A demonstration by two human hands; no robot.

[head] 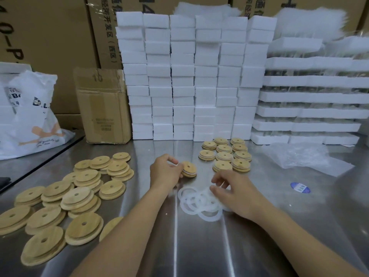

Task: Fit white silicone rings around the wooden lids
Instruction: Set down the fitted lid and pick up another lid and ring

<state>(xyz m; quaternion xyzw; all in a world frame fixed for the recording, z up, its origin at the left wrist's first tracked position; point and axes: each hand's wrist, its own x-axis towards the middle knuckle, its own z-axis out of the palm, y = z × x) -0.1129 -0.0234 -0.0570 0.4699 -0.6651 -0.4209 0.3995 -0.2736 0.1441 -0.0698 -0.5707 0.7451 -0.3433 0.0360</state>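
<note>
Nearest me, round pale-wood lids [79, 198], each with a small centre hole and a stepped underside, lie heaped on the left of the shiny steel table [279, 226]. The person's left hand [165, 173] grips one tilted lid [189, 168], a white band showing round its narrower step. The right hand [238, 194] bends its fingers onto overlapping flat white silicone rings [196, 202]; whether it pinches one I cannot tell. Ringed lids [225, 155] sit stacked beyond.
</note>
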